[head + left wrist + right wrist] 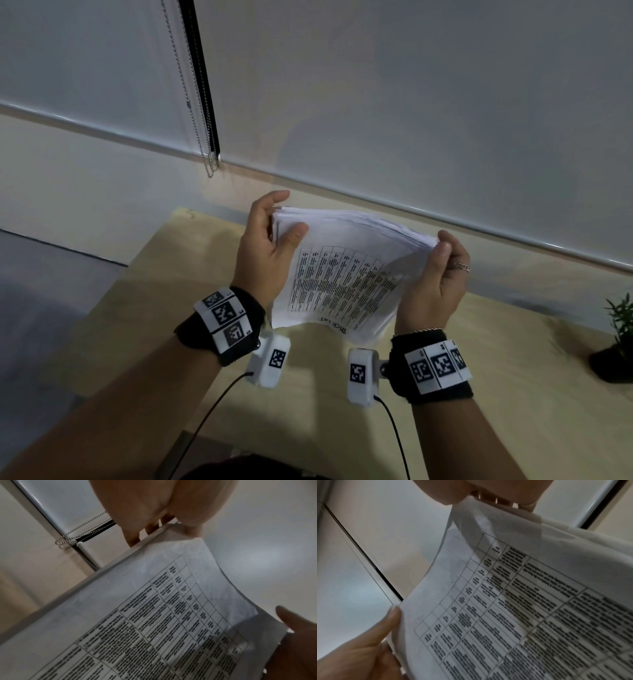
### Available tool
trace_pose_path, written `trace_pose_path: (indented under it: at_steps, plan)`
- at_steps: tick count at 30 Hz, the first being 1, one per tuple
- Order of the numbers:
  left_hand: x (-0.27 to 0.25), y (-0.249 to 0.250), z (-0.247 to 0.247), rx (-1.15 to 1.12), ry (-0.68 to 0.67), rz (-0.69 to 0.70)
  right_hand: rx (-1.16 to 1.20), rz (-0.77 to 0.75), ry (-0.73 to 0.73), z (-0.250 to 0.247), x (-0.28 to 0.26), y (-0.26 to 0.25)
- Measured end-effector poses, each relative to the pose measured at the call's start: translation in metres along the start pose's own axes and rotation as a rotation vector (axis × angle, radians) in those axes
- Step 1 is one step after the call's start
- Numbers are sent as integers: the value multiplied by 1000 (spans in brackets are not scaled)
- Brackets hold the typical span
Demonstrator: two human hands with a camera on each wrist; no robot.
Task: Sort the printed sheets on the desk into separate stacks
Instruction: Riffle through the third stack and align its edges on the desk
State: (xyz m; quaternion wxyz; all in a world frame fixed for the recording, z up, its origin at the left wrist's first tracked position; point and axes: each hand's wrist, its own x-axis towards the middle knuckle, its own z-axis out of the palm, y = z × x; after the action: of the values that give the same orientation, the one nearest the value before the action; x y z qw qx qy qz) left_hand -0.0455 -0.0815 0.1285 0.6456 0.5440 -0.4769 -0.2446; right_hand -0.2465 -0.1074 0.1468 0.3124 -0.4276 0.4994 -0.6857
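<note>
The left hand [265, 246] pinches one short end of a thick stack of printed sheets [342, 274], thumb on top, held in the air above the pale wooden desk [137, 325]. The white paper bows upward, long axis running left to right, its printed table facing the person. The right hand [433, 284] clamps the far end, near a small potted plant [616, 339] at the desk's right edge.

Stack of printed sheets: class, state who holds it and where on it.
Left hand grips the stack of printed sheets at its left edge; right hand pinches its right edge.

The right hand [488, 492] pinches the top edge of the printed sheets [522, 601]; the left hand [368, 649] supports the lower corner.
</note>
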Motion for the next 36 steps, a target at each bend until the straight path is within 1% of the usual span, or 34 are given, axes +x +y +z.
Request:
trace_pose_path:
  at_steps: [2, 6, 10, 12, 14, 16, 20, 22, 25, 29, 30, 31, 32, 34, 35, 36]
  plan:
    - [-1, 3, 3, -42, -49, -46, 15, 27, -60, 0, -5, 1]
    - [2, 2, 6, -46, -71, -56, -28, 119, -172, -4, -3, 5]
    - [7, 0, 3, -15, -87, -63, -67, 123, -247, -10, 8, 14]
    - [9, 0, 0, -29, -119, -112, -125, 152, -301, -11, 10, 18]
    - [12, -1, -1, -49, -154, -183, -133, 180, -310, -9, 13, 21]
    - [11, -1, -3, -40, -172, -213, -57, 178, -312, -8, 15, 22]
    - [8, -1, -8, -57, -150, -163, 1, 124, -313, -17, 17, 23]
    - [3, -8, -11, -52, -187, -202, -17, 149, -348, -22, 12, 26]
    - [-4, -21, -14, -46, -245, -314, -61, 184, -379, -22, 2, 31]
    - [-4, -20, -14, -32, -255, -316, -93, 159, -336, -15, 3, 28]
    - [-2, -16, -14, -9, -252, -299, -117, 152, -334, -14, 5, 27]
    - [-1, -8, -15, 16, -238, -248, -134, 137, -340, -13, 8, 25]
    - [2, 1, -16, 49, -204, -158, -150, 118, -352, -12, 9, 21]
    - [11, 26, -18, 238, -96, 127, -178, 36, -401, -9, 14, 8]
    - [16, 42, -18, 390, -72, 275, -209, -27, -444, -5, 17, 1]
    - [21, 57, -18, 561, -100, 384, -258, -102, -493, -1, 19, -8]
